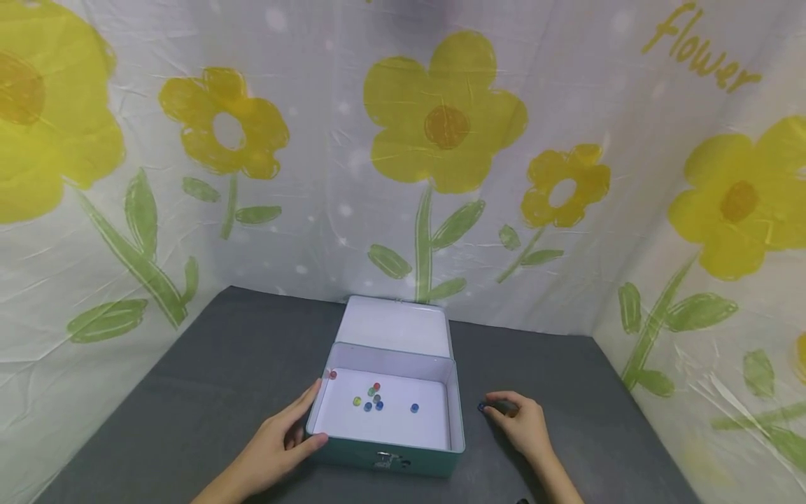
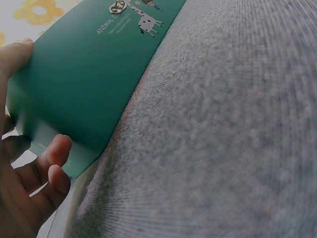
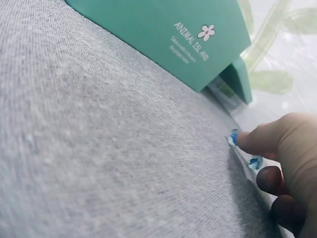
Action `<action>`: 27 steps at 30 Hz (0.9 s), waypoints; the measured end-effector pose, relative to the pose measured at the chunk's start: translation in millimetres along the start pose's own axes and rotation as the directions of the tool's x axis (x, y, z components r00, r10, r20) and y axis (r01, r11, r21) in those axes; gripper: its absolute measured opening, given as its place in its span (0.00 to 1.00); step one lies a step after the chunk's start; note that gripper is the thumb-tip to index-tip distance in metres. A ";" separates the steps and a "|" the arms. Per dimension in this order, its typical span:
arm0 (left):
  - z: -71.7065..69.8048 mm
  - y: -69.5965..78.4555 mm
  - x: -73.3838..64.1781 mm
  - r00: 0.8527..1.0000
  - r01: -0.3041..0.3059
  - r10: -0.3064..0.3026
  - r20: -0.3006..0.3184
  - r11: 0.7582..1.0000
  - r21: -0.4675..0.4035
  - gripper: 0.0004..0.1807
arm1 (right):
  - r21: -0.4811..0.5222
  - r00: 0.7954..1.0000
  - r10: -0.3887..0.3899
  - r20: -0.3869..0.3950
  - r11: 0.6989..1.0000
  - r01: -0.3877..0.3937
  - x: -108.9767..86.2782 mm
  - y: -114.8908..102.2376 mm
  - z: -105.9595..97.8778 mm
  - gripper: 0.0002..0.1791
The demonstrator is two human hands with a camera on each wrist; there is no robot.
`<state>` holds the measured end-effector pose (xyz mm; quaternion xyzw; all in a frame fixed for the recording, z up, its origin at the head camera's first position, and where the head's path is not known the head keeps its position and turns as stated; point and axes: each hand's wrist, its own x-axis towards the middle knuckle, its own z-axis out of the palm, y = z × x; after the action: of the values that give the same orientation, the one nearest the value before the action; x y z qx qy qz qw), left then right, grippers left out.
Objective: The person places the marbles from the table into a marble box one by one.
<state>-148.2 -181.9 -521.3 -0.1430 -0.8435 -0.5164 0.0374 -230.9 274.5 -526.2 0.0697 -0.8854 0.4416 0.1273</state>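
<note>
A green tin box (image 1: 384, 458) with a white inside stands on the table, its lid (image 1: 397, 325) folded back. On its floor lie several glass marbles: a red marble (image 1: 376, 386), a yellow marble (image 1: 357, 401), a blue marble (image 1: 414, 408) and others. My left hand (image 1: 277, 437) grips the box's left front corner, thumb at the front and fingers along the left side. Right of the box, my right hand (image 1: 519, 420) pinches a blue marble (image 1: 481, 406) at thumb and forefinger. In the right wrist view a second blue-and-clear marble (image 3: 255, 162) shows close to the fingers.
A dark grey cloth (image 1: 264, 350) covers the table. A white curtain (image 1: 327, 231) printed with yellow flowers hangs behind and at both sides. A small dark thing (image 1: 522, 501) shows at the bottom edge of the head view, too cut off to name.
</note>
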 end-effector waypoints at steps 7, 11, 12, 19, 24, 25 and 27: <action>1.6 -2.3 -1.6 1.000 -0.003 0.003 -0.005 1.000 0.008 0.45 | -0.089 0.993 -0.008 -0.116 0.996 -0.002 -2.0 2.5 -0.1 0.11; 1.4 -2.0 -1.5 1.000 -0.003 0.003 -0.004 1.000 0.003 0.45 | -0.136 0.993 0.033 -0.116 0.989 -0.049 -0.7 5.2 -0.5 0.11; 1.2 -1.8 -1.4 1.000 -0.003 0.003 -0.002 1.000 0.004 0.45 | -0.142 0.993 0.044 -0.113 0.988 -0.060 -0.4 5.6 -0.6 0.11; 0.3 -1.5 -1.1 1.000 0.007 -0.007 0.003 1.000 0.012 0.45 | -0.153 0.990 0.067 -0.124 0.985 -0.086 1.4 6.6 -1.5 0.09; 0.2 -1.5 0.0 1.000 -0.006 0.006 -0.002 1.000 0.007 0.45 | -0.164 0.985 0.080 -0.150 0.981 -0.105 2.0 6.4 -2.0 0.09; 0.2 -1.4 0.1 1.000 -0.008 0.008 -0.003 1.000 0.007 0.45 | -0.167 0.984 0.083 -0.155 0.980 -0.109 2.1 6.3 -2.0 0.09; 0.1 -0.8 0.2 1.000 -0.006 0.006 -0.004 1.000 0.013 0.46 | -0.167 0.983 0.086 -0.165 0.979 -0.114 2.0 6.3 -1.9 0.09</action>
<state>-148.6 -182.0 -522.0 -0.1444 -0.8463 -0.5112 0.0415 -233.9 279.8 -529.3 -0.0215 -0.9106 0.3716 0.1798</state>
